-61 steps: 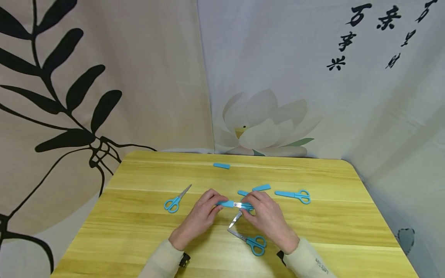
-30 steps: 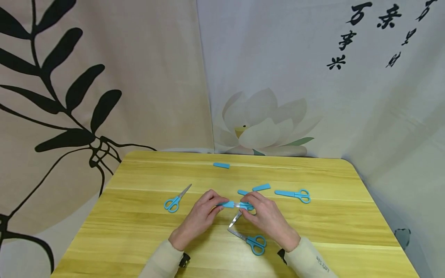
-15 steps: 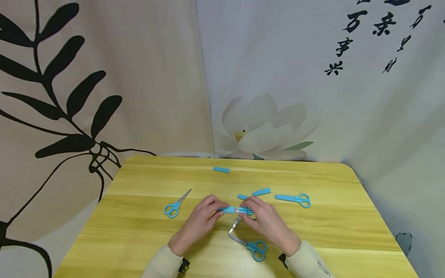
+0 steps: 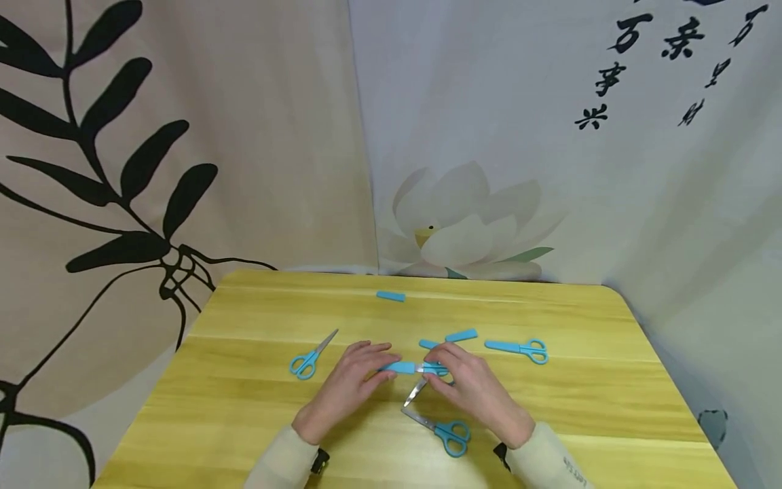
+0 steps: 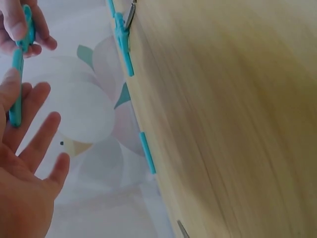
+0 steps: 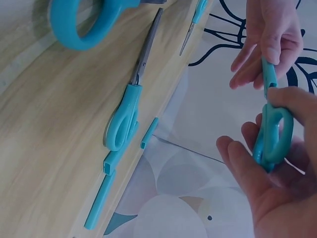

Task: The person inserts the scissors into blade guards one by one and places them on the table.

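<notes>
My left hand (image 4: 347, 384) pinches a blue blade cover (image 4: 400, 367) between thumb and index finger; the other fingers spread away from it in the left wrist view. My right hand (image 4: 476, 390) grips a pair of scissors (image 6: 288, 131) by its blue handles. The scissors' blades sit mostly inside the cover, a short strip of metal showing between cover and handles. Both are held above the table. Below my right hand lie uncovered scissors (image 4: 415, 392), their handles partly hidden by it. Another uncovered pair (image 4: 441, 430) lies nearer me, tips close to the first.
On the wooden table (image 4: 244, 421), uncovered scissors (image 4: 311, 356) lie to the left and covered scissors (image 4: 510, 347) to the right. Loose blue covers lie at the back (image 4: 391, 296) and beyond my right hand (image 4: 461, 335), with another blue cover (image 4: 427, 344) beside it.
The cover has slid farther over the blades, so less metal shows before the handles. My left fingers have straightened and spread somewhat. The view has tilted slightly; the other scissors stay in place.
</notes>
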`<move>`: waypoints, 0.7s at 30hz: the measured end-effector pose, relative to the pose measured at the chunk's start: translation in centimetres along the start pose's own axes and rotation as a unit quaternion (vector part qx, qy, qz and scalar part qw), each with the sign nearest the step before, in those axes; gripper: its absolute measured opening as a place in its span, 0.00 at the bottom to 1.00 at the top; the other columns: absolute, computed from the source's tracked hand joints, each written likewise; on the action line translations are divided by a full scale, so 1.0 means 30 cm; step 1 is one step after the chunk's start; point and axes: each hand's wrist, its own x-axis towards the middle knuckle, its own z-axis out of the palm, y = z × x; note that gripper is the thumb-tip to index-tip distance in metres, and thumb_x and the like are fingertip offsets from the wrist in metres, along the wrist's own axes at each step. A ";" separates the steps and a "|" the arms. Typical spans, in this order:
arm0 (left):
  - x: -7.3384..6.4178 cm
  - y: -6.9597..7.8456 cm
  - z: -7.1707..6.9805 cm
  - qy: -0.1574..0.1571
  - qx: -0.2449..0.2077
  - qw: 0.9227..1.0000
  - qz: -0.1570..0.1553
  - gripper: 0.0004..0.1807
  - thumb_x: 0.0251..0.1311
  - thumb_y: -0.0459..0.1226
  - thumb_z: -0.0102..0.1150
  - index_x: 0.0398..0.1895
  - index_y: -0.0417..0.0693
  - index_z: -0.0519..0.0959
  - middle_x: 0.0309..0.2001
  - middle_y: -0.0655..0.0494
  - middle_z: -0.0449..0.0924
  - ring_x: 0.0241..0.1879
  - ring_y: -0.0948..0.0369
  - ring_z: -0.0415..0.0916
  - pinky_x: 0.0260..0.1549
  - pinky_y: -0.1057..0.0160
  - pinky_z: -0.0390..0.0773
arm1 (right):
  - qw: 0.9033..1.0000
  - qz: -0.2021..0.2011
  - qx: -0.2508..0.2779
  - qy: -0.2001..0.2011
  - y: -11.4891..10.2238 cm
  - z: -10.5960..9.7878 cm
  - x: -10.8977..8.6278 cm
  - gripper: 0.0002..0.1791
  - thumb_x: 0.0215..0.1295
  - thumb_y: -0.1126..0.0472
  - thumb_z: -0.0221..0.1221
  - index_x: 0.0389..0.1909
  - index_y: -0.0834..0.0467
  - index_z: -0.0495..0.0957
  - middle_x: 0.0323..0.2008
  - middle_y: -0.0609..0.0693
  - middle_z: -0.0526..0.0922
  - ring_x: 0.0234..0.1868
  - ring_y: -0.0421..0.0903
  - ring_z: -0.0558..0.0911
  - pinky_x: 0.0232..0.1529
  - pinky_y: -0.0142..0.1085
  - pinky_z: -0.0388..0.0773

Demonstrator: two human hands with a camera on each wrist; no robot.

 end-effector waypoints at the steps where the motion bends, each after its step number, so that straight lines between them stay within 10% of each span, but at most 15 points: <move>1: -0.002 -0.002 -0.001 -0.003 0.002 1.000 0.004 0.15 0.67 0.39 0.67 0.56 0.48 0.86 0.56 0.56 0.86 0.63 0.53 0.78 0.68 0.42 0.68 | 1.000 -0.002 0.002 0.000 0.000 0.000 -0.001 0.14 0.58 0.62 0.76 0.42 0.57 0.83 0.45 0.48 0.85 0.40 0.44 0.87 0.39 0.37 0.86; 21: -0.015 -0.019 0.003 0.028 0.003 0.998 0.064 0.14 0.68 0.38 0.65 0.55 0.49 0.86 0.54 0.58 0.87 0.59 0.57 0.81 0.66 0.43 0.70 | 0.999 -0.038 -0.002 0.016 -0.011 0.016 0.002 0.14 0.56 0.63 0.77 0.40 0.58 0.84 0.45 0.48 0.85 0.41 0.43 0.87 0.40 0.36 0.86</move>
